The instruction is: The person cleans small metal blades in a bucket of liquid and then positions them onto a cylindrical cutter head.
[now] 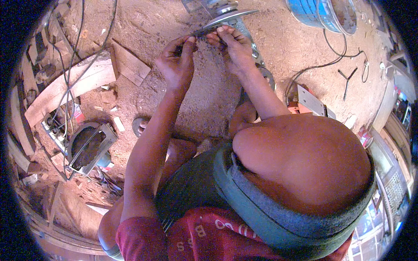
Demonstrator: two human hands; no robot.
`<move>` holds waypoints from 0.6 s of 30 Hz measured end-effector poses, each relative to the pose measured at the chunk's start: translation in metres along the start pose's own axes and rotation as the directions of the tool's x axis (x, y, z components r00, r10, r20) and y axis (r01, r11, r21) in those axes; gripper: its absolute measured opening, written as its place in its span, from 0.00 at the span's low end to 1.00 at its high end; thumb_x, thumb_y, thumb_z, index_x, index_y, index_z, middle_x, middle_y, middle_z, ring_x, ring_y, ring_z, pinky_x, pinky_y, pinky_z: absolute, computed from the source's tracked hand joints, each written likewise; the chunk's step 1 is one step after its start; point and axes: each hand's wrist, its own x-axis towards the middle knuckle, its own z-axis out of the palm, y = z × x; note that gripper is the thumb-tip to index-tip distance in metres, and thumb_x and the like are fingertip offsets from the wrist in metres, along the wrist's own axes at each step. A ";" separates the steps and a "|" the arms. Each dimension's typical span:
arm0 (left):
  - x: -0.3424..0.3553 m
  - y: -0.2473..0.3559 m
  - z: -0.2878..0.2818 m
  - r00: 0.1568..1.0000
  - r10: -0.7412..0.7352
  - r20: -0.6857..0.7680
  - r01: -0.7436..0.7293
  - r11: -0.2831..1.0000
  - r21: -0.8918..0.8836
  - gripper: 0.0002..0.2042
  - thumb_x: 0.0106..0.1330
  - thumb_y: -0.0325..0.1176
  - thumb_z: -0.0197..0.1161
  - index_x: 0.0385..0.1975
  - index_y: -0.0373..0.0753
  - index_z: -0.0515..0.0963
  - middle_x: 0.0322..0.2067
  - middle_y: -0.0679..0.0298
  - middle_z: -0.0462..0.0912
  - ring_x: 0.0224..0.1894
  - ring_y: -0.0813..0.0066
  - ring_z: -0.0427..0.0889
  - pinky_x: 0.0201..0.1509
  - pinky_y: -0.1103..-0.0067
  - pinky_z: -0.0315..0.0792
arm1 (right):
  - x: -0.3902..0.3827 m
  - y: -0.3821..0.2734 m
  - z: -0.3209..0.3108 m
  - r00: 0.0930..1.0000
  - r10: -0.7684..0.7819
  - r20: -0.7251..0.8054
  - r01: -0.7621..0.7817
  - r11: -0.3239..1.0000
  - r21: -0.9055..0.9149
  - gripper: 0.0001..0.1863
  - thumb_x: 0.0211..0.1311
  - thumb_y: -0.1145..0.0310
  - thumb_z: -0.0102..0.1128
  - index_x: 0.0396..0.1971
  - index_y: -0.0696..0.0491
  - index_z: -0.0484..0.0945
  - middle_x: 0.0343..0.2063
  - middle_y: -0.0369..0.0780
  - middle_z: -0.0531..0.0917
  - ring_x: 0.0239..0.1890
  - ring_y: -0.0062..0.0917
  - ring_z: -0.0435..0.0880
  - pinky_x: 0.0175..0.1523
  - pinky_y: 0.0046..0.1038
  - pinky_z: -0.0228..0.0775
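At the top of the view a round metal disc (230,18) sits on a machine with a metal body. Just in front of it, both my hands hold a narrow dark strip (203,32), whose kind I cannot make out. My left hand (177,58) pinches its left end between thumb and fingers. My right hand (237,48) pinches the right end, with fingertips very close to the disc's lower edge. Whether the strip touches the disc cannot be seen clearly.
On the left lie boards (76,85), wood scraps, cables and a power tool with a curved guard (89,145). At the right are a blue bucket (307,15), a Y-shaped tool (347,80) and an orange tool with a metal plate (311,101). Sawdust covers the ground.
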 end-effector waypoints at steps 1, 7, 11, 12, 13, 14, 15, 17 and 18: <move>-0.001 0.003 0.000 1.000 -0.006 -0.001 0.006 1.000 -0.005 0.07 0.60 0.27 0.63 0.32 0.29 0.80 0.25 0.60 0.83 0.27 0.79 0.80 0.33 0.84 0.74 | -0.001 -0.001 0.001 1.000 0.004 -0.004 -0.004 1.000 0.001 0.04 0.62 0.73 0.56 0.35 0.56 0.75 0.32 0.41 0.81 0.36 0.29 0.83 0.44 0.30 0.78; -0.001 0.004 -0.004 1.000 0.000 -0.003 0.000 1.000 0.024 0.07 0.60 0.27 0.63 0.33 0.28 0.80 0.26 0.60 0.83 0.28 0.79 0.80 0.34 0.83 0.74 | -0.003 0.002 0.005 1.000 0.014 -0.013 -0.013 1.000 0.027 0.04 0.62 0.73 0.56 0.35 0.56 0.76 0.32 0.40 0.82 0.37 0.29 0.83 0.43 0.29 0.78; -0.001 -0.002 -0.007 1.000 0.017 -0.008 -0.017 1.000 -0.007 0.07 0.61 0.27 0.62 0.33 0.28 0.80 0.26 0.60 0.83 0.27 0.79 0.80 0.34 0.83 0.74 | 0.004 0.011 -0.003 1.000 -0.012 -0.023 0.011 0.998 -0.062 0.04 0.62 0.73 0.56 0.35 0.56 0.76 0.31 0.40 0.82 0.36 0.29 0.83 0.42 0.29 0.78; -0.001 -0.002 -0.007 1.000 0.021 -0.012 -0.021 1.000 -0.005 0.07 0.61 0.27 0.62 0.32 0.28 0.80 0.26 0.60 0.83 0.27 0.79 0.80 0.34 0.83 0.74 | 0.006 0.013 -0.003 0.999 -0.023 -0.036 0.020 0.995 -0.095 0.04 0.61 0.73 0.56 0.35 0.56 0.76 0.31 0.40 0.82 0.36 0.29 0.83 0.42 0.29 0.78; -0.001 -0.002 -0.007 1.000 0.026 -0.014 -0.026 1.000 -0.002 0.07 0.60 0.26 0.62 0.32 0.28 0.80 0.26 0.60 0.83 0.27 0.79 0.80 0.34 0.83 0.74 | 0.006 0.014 -0.003 0.998 -0.035 -0.050 0.028 0.991 -0.128 0.04 0.61 0.73 0.56 0.34 0.57 0.76 0.31 0.40 0.82 0.36 0.29 0.83 0.42 0.29 0.78; -0.001 -0.002 -0.007 1.000 0.021 -0.020 -0.021 1.000 0.000 0.07 0.60 0.26 0.62 0.32 0.28 0.80 0.26 0.60 0.82 0.27 0.79 0.80 0.34 0.83 0.74 | 0.006 0.015 -0.005 0.999 -0.032 -0.037 0.028 0.992 -0.121 0.04 0.61 0.73 0.56 0.35 0.57 0.76 0.31 0.40 0.82 0.36 0.29 0.83 0.42 0.29 0.78; -0.001 0.000 -0.008 1.000 0.016 -0.026 -0.016 1.000 0.004 0.07 0.60 0.26 0.62 0.32 0.28 0.80 0.25 0.60 0.82 0.27 0.79 0.80 0.34 0.83 0.74 | 0.004 0.013 -0.003 0.999 -0.029 -0.022 0.026 0.993 -0.113 0.04 0.62 0.73 0.56 0.35 0.57 0.76 0.31 0.40 0.82 0.36 0.29 0.83 0.42 0.29 0.78; -0.002 0.001 -0.010 0.999 0.020 -0.025 -0.020 0.999 0.029 0.06 0.60 0.26 0.63 0.32 0.28 0.80 0.25 0.60 0.82 0.27 0.79 0.80 0.34 0.83 0.74 | 0.002 0.012 0.000 0.999 -0.032 -0.013 0.030 0.993 -0.111 0.04 0.62 0.73 0.56 0.35 0.57 0.76 0.31 0.40 0.82 0.36 0.30 0.83 0.42 0.29 0.78; -0.002 0.002 -0.011 0.999 0.029 -0.017 -0.028 0.998 0.050 0.06 0.60 0.26 0.63 0.32 0.28 0.80 0.25 0.60 0.82 0.27 0.79 0.80 0.34 0.83 0.74 | 0.002 0.013 0.001 0.999 -0.039 -0.017 0.037 0.993 -0.116 0.04 0.62 0.73 0.56 0.35 0.57 0.76 0.31 0.40 0.82 0.36 0.30 0.83 0.42 0.29 0.78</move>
